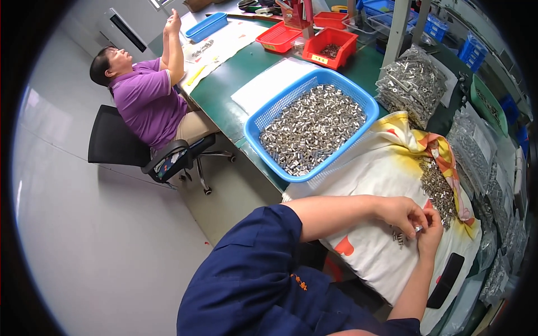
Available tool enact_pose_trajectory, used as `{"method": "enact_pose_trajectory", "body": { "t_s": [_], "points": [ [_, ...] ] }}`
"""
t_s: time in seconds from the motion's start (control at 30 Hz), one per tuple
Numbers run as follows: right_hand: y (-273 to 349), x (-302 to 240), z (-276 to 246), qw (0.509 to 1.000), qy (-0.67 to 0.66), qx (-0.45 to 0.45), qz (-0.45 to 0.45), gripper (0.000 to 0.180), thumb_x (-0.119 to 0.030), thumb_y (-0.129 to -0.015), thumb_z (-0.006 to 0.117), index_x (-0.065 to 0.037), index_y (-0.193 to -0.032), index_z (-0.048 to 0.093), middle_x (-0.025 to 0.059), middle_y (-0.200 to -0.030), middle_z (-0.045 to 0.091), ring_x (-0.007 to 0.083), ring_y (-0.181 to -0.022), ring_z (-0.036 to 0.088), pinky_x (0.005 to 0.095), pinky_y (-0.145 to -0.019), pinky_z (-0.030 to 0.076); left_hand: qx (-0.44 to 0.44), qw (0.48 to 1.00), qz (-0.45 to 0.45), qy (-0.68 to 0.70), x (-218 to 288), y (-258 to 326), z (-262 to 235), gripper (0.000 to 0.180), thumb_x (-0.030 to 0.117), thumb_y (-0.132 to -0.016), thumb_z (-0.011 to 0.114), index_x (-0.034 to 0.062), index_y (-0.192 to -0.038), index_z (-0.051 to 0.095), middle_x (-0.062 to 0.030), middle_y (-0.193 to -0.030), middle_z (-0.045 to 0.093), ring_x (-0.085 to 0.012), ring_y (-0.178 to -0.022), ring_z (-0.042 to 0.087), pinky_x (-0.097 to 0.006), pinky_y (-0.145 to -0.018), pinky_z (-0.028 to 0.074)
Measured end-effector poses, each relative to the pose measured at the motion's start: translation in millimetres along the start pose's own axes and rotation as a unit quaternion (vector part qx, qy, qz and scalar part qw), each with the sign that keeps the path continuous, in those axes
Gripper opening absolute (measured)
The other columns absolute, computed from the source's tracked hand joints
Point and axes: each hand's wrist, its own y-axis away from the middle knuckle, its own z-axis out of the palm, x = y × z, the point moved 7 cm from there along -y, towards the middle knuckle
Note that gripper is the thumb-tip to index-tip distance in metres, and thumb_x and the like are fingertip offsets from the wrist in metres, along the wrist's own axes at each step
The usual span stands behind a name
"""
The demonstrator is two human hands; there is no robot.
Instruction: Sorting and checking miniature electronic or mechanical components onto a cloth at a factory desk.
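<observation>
My left hand [399, 213] and my right hand [430, 234] meet over the cloth, fingertips pinched together. Between them is a small shiny metal part [418, 228], mostly covered by the fingers. A few loose metal pieces [398, 237] lie on the white patterned cloth [358, 224] just below my left hand. Beyond my hands a heap of small metal parts [438, 187] rests on the cloth beside its bunched yellow and orange edge. A blue plastic basket [255, 143] full of short metal cylinders [314, 126] stands to the left.
A black oblong object [445, 280] lies right of my right forearm. Clear bags of metal parts [412, 87] crowd the far and right sides. Red bins [330, 47] stand on the green table [216, 101]. At far left, a co-worker in purple [143, 103] sits with raised hands.
</observation>
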Motion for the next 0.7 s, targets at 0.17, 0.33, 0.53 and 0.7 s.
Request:
{"method": "enact_pose_trajectory", "body": {
  "t_s": [0.17, 0.33, 0.53, 0.7],
  "points": [
    [-1, 2, 3, 1.000, -0.015, 0.010, 0.005, 0.022, 0.009, -0.068, 0.052, -0.004, -0.085, 0.055, -0.0029, -0.074, 0.049, 0.0058, -0.064, 0.044, 0.0192, -0.058, 0.039, 0.005, 1.000, -0.016, 0.010, -4, 1, -2, 0.036, 0.000, -0.073, 0.067, 0.0026, -0.107, 0.058, -0.0017, -0.090, 0.059, -0.0067, -0.078, 0.057, -0.020, -0.070, 0.047],
    [-1, -4, 5, 0.999, -0.030, -0.001, 0.009, 0.020, 0.009, -0.069, 0.051, -0.003, -0.085, 0.055, -0.0028, -0.075, 0.050, 0.0057, -0.064, 0.045, 0.0189, -0.058, 0.039, 0.021, 0.999, -0.004, 0.028, -2, 1, -3, 0.033, -0.001, -0.071, 0.068, 0.0008, -0.103, 0.059, -0.0021, -0.084, 0.059, -0.0086, -0.077, 0.056, -0.022, -0.069, 0.048],
    [-1, 5, 3, 0.998, -0.054, 0.000, 0.024, 0.021, 0.009, -0.072, 0.049, -0.003, -0.087, 0.056, -0.0021, -0.076, 0.051, 0.0057, -0.065, 0.045, 0.0178, -0.058, 0.038, 0.012, 0.997, -0.025, 0.068, -10, -3, -2, 0.038, -0.002, -0.071, 0.068, 0.0005, -0.108, 0.056, -0.0028, -0.092, 0.057, -0.0075, -0.083, 0.055, -0.021, -0.075, 0.047],
    [-2, 1, 3, 0.999, -0.048, -0.003, 0.023, 0.020, 0.010, -0.074, 0.047, -0.003, -0.087, 0.056, -0.0015, -0.076, 0.051, 0.0061, -0.065, 0.045, 0.0177, -0.058, 0.038, 0.014, 0.997, -0.020, 0.068, -12, -5, -3, 0.039, -0.002, -0.071, 0.068, 0.0001, -0.108, 0.056, -0.0035, -0.093, 0.058, -0.0076, -0.084, 0.055, -0.021, -0.076, 0.048]
  ]
}}
